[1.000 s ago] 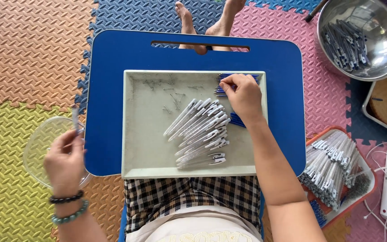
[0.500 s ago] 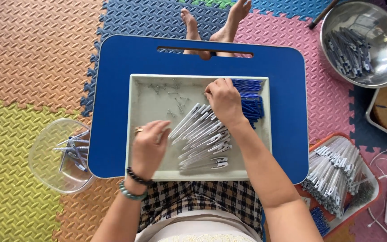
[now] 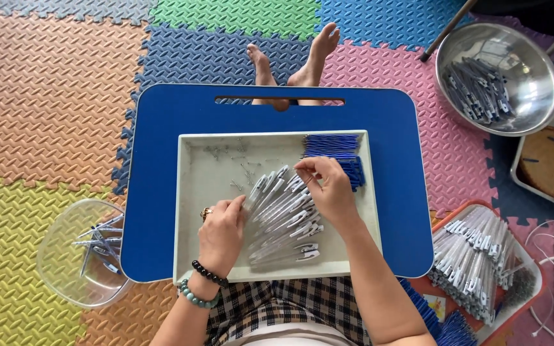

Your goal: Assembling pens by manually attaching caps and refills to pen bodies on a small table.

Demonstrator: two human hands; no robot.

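1. Hands have both come onto the white pen barrels [image 3: 283, 218] inside the grey tray [image 3: 187, 211].
2. Left hand [image 3: 222, 234], back from the clear bowl [image 3: 65, 269] beside the tray, pinches one barrel.
3. Right hand [image 3: 328, 192] curls around another barrel's tip.

left hand [image 3: 220, 234]: ring, two bead bracelets | arms: bare | lap: checked cloth
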